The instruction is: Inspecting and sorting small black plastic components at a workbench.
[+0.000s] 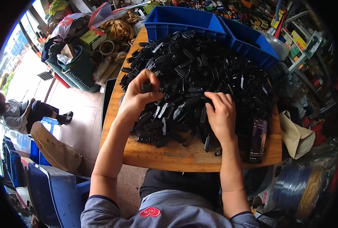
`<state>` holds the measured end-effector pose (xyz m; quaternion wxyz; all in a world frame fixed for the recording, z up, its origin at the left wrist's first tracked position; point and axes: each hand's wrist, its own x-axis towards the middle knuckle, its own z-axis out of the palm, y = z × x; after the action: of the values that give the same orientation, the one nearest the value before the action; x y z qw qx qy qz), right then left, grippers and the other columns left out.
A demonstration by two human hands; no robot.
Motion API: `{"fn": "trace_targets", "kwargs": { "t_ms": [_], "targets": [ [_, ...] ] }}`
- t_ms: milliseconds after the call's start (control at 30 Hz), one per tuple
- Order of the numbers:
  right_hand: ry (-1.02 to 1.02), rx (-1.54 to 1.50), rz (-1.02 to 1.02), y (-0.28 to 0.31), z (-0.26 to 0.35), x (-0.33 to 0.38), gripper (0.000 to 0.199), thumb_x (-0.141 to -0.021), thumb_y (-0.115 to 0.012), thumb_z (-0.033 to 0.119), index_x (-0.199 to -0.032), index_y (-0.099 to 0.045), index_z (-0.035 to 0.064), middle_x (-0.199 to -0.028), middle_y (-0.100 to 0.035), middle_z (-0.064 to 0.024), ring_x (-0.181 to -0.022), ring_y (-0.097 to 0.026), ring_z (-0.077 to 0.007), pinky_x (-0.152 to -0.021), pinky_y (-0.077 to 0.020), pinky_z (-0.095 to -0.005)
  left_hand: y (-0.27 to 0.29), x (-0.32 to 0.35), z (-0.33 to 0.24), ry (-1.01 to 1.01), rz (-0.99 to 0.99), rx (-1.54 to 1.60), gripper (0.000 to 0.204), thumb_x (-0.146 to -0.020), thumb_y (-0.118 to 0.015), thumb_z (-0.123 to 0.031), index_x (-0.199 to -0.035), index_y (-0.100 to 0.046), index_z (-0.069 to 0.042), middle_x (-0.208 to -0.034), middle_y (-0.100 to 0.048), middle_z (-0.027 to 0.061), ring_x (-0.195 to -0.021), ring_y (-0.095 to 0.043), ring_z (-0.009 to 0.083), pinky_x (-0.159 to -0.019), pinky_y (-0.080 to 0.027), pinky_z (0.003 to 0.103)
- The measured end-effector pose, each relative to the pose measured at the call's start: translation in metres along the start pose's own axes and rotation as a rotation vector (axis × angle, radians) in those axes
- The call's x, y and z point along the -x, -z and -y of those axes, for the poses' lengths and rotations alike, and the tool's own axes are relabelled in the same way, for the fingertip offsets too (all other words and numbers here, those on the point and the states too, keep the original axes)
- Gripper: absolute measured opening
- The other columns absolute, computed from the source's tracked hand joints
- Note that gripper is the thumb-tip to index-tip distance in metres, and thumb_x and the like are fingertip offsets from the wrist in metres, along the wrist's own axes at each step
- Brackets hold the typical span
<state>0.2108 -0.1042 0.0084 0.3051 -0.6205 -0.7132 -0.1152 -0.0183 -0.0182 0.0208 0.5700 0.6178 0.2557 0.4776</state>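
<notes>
A wide heap of small, elongated black pieces [189, 72], some with silvery parts, covers much of the wooden table [169, 154]; their exact kind is hard to tell. Above the heap's left side, my left hand [140, 93] is closed, with a small dark piece [146, 87] pinched between thumb and fingers. My right hand [221, 112] reaches over the right front of the heap, thumb and forefinger apart. Its fingertips are close to the black pieces, and I see nothing gripped in them.
Two blue bins [184, 19] [248, 41] stand behind the heap. A phone [258, 140] lies at the table's right front edge. Left of the table are stacked dark green baskets [77, 70] and a blue crate [60, 190]. A seated person [20, 114] is farther left.
</notes>
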Motion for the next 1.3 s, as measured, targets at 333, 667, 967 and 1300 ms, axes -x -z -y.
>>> {"fn": "trace_targets", "kwargs": {
  "t_ms": [333, 667, 967, 1300],
  "targets": [
    [-0.459, -0.783, -0.165, 0.023, 0.013, 0.009, 0.033, -0.078, -0.069, 0.007, -0.109, -0.057, 0.0034, -0.072, -0.052, 0.0028, -0.057, -0.043, -0.0045, -0.053, -0.0377, -0.0178, -0.019, 0.003, 0.037, -0.212, 0.001, -1.339, 0.019, -0.075, -0.067, -0.021, -0.086, -0.059, -0.007, -0.081, -0.051, 0.0086, -0.083, -0.055, 0.0273, -0.066, -0.048, 0.038],
    [-0.423, -1.603, 0.045, 0.008, 0.034, 0.01, 0.019, -0.084, -0.063, 0.008, -0.095, -0.049, 0.0041, -0.092, -0.057, -0.0072, -0.073, -0.061, -0.0141, -0.068, -0.0528, -0.0272, -0.041, 0.015, -0.007, -0.154, 0.27, -0.469, 0.021, -0.073, -0.065, -0.001, -0.092, -0.057, -0.001, -0.087, -0.059, 0.0096, -0.079, -0.061, 0.021, -0.07, -0.048, 0.03],
    [-0.517, -1.884, 0.107, -0.002, 0.028, 0.016, 0.015, -0.086, -0.061, 0.009, -0.096, -0.051, 0.0048, -0.088, -0.06, -0.0065, -0.071, -0.062, -0.0136, -0.066, -0.0537, -0.0271, -0.048, 0.021, -0.001, 0.006, 0.302, -0.157, 0.031, -0.074, -0.07, -0.005, -0.104, -0.063, -0.004, -0.099, -0.055, 0.0035, -0.094, -0.053, 0.015, -0.083, -0.042, 0.029],
    [-0.446, -1.826, 0.125, 0.004, 0.028, 0.019, 0.015, -0.083, -0.064, 0.01, -0.091, -0.051, 0.0049, -0.088, -0.056, -0.0058, -0.068, -0.059, -0.013, -0.064, -0.0521, -0.0263, -0.053, 0.024, 0.008, -0.358, 0.215, -0.451, 0.031, -0.07, -0.071, -0.003, -0.099, -0.06, -0.003, -0.087, -0.056, 0.0071, -0.088, -0.055, 0.0213, -0.076, -0.046, 0.029]
  ]
}}
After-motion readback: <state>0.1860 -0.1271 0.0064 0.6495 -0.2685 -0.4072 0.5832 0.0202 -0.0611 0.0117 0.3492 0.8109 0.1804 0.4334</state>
